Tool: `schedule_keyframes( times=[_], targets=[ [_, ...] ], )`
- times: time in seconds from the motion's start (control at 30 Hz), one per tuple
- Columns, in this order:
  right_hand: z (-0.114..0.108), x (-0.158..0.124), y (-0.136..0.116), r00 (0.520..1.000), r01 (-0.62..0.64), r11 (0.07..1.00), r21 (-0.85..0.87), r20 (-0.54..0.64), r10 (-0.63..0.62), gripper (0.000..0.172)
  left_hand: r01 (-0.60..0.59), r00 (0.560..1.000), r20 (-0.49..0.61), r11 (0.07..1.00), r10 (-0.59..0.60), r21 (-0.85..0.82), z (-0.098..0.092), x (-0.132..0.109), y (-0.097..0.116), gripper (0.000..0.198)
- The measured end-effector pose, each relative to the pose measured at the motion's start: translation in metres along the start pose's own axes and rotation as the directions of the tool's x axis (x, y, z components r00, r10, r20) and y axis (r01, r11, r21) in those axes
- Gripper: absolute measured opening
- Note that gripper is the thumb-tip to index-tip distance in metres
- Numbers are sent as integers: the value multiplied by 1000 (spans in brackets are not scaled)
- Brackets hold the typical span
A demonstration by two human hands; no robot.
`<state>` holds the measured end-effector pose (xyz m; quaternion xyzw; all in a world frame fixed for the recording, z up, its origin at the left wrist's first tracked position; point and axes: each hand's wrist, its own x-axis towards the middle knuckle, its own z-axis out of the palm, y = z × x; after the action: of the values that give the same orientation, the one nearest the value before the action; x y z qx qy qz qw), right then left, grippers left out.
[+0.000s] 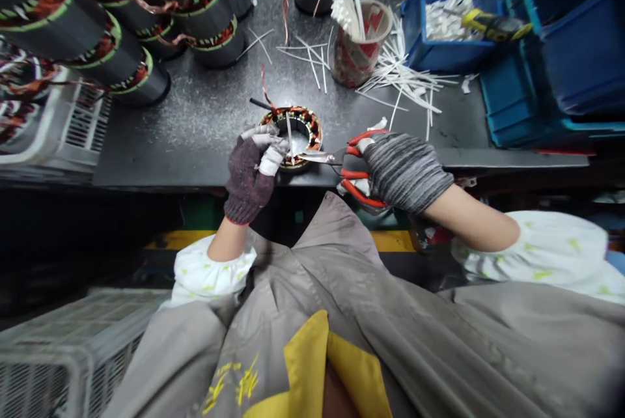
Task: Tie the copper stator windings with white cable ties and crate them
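Note:
A small motor stator (312,131) with copper windings lies on the dark bench top (195,138), a thin white strip (290,138) standing at its bore. My left hand (251,174), in a dark knit glove with taped fingers, grips the stator's near rim. My right hand (405,170), in a grey striped glove, is shut around red-handled cutters (359,170). Their steel jaws (316,157) reach toward the stator and end close to the white strip. A black-ended lead (258,103) and a copper wire (266,87) rise from the stator's far side.
Several wound stators (205,21) stand at the back left. A paper cup (361,43) holds white strips, with more scattered beside it. A blue crate (452,17) holds white pieces, a yellow-and-black tool (495,26) rests on its rim, and larger blue bins (551,60) stand right.

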<state>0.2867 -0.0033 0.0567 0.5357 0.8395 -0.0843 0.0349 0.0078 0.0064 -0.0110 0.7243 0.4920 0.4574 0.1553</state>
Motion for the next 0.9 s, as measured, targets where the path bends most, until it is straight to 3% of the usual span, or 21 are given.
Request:
schedule_keyframes(
  times=[0.23, 0.4, 0.5, 0.6, 0.7, 0.8, 0.9],
  targets=[
    [-27, 13, -23, 979, 80, 983, -168, 198, -46, 50, 36, 999, 19, 998, -35, -45, 2, -3, -2, 31],
    [-13, 7, -8, 966, -21, 995, -102, 256, 47, 61, 4, 1000, 25, 999, -3, -47, -5, -2, -1, 28],
    [4, 8, 25, 947, -255, 965, -69, 184, 263, 66, -112, 989, 109, 989, 101, 100, -16, 1, 14, 27],
    [9, 10, 66, 861, -499, 863, -83, 72, 504, 72, -240, 956, 245, 910, 161, 338, -17, 5, 41, 34],
    [2, 6, 93, 780, -626, 776, -76, -32, 625, 65, -308, 911, 393, 836, 123, 453, -3, 10, 59, 47],
    [-3, 1, 92, 763, -626, 779, 23, -189, 618, 53, -305, 891, 447, 827, 74, 472, 15, 13, 58, 47],
    [7, 7, 69, 838, -374, 911, 173, -359, 412, 50, -251, 907, 420, 818, 13, 517, 20, 10, 51, 48]
  ],
)
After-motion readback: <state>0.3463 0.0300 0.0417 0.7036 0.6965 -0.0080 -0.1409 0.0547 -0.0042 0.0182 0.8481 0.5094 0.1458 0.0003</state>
